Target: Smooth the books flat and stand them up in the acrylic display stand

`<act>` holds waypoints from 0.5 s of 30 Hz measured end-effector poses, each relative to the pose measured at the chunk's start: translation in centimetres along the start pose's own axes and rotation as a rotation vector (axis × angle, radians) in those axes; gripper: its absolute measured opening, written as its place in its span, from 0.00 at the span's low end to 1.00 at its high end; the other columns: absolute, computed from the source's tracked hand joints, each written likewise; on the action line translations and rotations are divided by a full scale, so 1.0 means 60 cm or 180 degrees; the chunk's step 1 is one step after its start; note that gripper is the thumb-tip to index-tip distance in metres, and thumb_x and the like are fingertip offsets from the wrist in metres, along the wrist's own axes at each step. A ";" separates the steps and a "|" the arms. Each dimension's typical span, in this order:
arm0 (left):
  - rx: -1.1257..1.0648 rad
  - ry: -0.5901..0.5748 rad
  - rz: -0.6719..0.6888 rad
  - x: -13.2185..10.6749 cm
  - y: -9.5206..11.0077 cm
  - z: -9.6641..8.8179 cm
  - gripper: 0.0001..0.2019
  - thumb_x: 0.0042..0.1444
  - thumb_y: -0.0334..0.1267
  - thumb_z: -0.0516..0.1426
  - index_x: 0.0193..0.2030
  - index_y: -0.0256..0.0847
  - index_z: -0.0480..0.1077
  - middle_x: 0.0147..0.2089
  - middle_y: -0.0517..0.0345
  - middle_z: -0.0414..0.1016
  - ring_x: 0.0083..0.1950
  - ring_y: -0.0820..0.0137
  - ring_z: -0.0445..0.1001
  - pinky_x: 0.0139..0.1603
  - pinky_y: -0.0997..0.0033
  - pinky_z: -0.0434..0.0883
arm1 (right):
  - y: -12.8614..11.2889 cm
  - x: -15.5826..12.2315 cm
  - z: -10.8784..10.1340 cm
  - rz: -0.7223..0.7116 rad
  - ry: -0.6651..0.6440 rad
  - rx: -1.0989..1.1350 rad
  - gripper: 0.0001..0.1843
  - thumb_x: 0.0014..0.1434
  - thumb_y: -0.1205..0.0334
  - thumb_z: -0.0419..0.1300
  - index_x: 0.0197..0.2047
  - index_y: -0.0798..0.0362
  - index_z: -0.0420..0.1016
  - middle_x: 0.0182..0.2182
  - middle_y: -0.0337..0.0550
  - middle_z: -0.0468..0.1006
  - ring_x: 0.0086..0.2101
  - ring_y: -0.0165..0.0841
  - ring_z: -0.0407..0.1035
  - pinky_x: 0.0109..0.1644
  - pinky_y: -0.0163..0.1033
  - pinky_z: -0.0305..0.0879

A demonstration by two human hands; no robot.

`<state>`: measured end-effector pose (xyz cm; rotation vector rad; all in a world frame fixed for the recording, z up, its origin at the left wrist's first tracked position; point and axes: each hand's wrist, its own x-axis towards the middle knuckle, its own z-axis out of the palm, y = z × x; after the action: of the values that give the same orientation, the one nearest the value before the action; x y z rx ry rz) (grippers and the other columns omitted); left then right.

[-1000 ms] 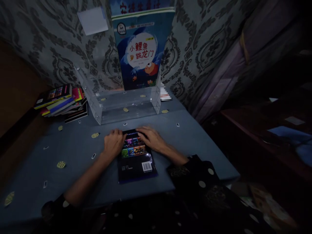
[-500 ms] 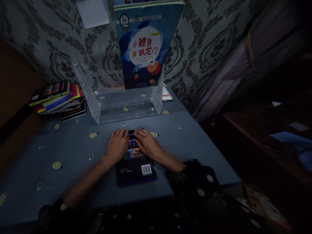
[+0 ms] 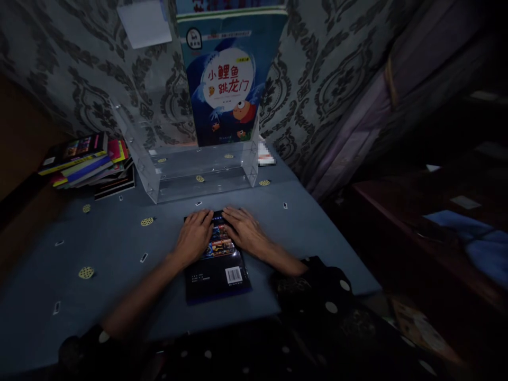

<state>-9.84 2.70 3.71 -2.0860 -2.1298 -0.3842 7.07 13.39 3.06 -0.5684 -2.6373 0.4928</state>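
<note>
A dark book [image 3: 217,272] lies flat on the table in front of me, its barcode side up and small coloured pictures across its middle. My left hand [image 3: 195,233] rests palm down on the book's upper left part, fingers stretched toward the far edge. On the upper right part lies my right hand [image 3: 245,230], flat too, its fingers extended. A narrow strip of the cover shows between the two hands. Part of the far half of the book is hidden beneath them.
Beyond the book stands a clear acrylic rack [image 3: 206,182], holding a blue picture book [image 3: 228,79] upright. A pile of books [image 3: 85,159] lies at the back left. The table [image 3: 313,238] has a blue-grey cover and ends at the right beside a curtain [image 3: 353,121].
The view has shifted slightly, so the rack and table appear a little further left. Both hands stay flat on the book, spread slightly further apart at the fingertips.
</note>
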 end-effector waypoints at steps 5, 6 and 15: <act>-0.0222 0.0128 0.0061 -0.009 0.000 0.004 0.19 0.68 0.34 0.48 0.63 0.35 0.66 0.61 0.40 0.72 0.61 0.55 0.71 0.63 0.50 0.67 | -0.002 -0.015 -0.003 -0.0071 -0.0155 -0.0030 0.24 0.68 0.60 0.53 0.64 0.61 0.68 0.63 0.60 0.69 0.65 0.45 0.60 0.69 0.59 0.56; -0.0266 0.0128 0.0074 -0.015 0.002 0.004 0.19 0.68 0.35 0.48 0.63 0.35 0.66 0.62 0.40 0.72 0.62 0.55 0.71 0.63 0.50 0.67 | -0.004 -0.023 -0.003 -0.0110 -0.0186 -0.0037 0.25 0.69 0.60 0.52 0.65 0.61 0.67 0.64 0.60 0.68 0.66 0.45 0.59 0.70 0.59 0.55; -0.0661 -0.0075 0.0240 -0.076 0.033 -0.015 0.21 0.70 0.36 0.46 0.66 0.39 0.63 0.67 0.48 0.68 0.70 0.62 0.64 0.70 0.50 0.61 | -0.035 -0.170 -0.051 -0.0768 -0.0831 0.0103 0.51 0.63 0.41 0.59 0.76 0.55 0.36 0.73 0.60 0.48 0.71 0.46 0.42 0.73 0.62 0.44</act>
<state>-7.78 -1.92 3.48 -2.2836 -2.0967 -0.5979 16.32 7.74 3.45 -0.1797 -2.8868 0.5659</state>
